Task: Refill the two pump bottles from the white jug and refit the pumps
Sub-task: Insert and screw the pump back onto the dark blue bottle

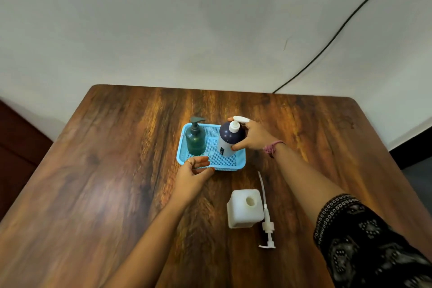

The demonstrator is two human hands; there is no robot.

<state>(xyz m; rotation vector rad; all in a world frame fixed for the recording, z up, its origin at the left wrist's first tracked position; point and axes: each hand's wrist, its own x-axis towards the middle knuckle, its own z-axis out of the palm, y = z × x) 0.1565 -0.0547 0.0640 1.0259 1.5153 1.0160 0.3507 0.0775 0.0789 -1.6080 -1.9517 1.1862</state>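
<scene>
A light-blue mesh basket sits mid-table. Inside it, on the left, a green pump bottle stands upright with its dark pump fitted. On the right stands a dark navy and white pump bottle with a white pump on top; my right hand grips its side. My left hand holds the basket's near rim between fingers and thumb. Nearer to me the white jug stands with its mouth uncovered. A loose white pump with a long tube lies on the table just to the jug's right.
The wooden table reaches to a pale wall at the back. A black cable runs down the wall behind the table's far right corner. A dark cabinet stands off the left edge.
</scene>
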